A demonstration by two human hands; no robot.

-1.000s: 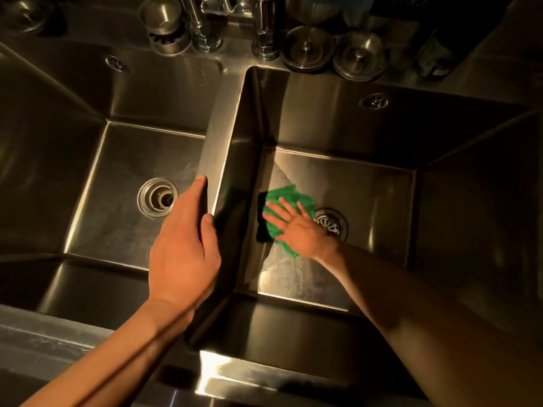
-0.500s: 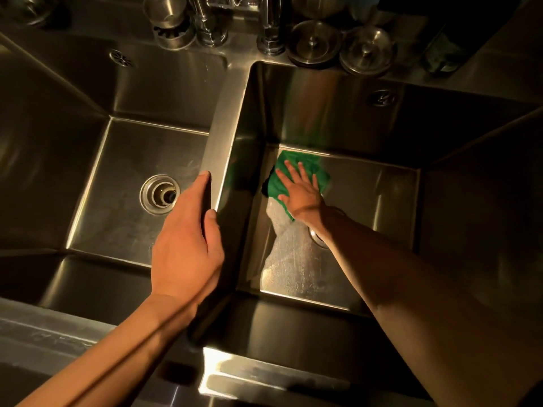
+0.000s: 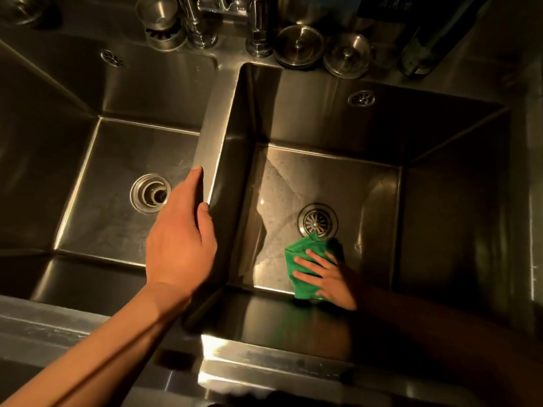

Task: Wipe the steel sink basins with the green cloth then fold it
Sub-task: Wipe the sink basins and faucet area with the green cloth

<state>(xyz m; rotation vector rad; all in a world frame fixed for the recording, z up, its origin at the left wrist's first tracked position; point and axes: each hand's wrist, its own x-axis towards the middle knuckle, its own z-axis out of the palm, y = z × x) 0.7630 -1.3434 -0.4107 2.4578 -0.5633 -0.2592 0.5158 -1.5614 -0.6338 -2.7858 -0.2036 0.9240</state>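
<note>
At the far left, the left basin shows its open drain. My left hand rests on the divider between the basins, fingers fairly straight along its left edge, thumb on its top, grasping nothing. Right of it, in the right basin, the green cloth lies bunched on the floor by the front wall, its far tip at the drain strainer. My right hand presses it down, fingers spread and uncurled.
</note>
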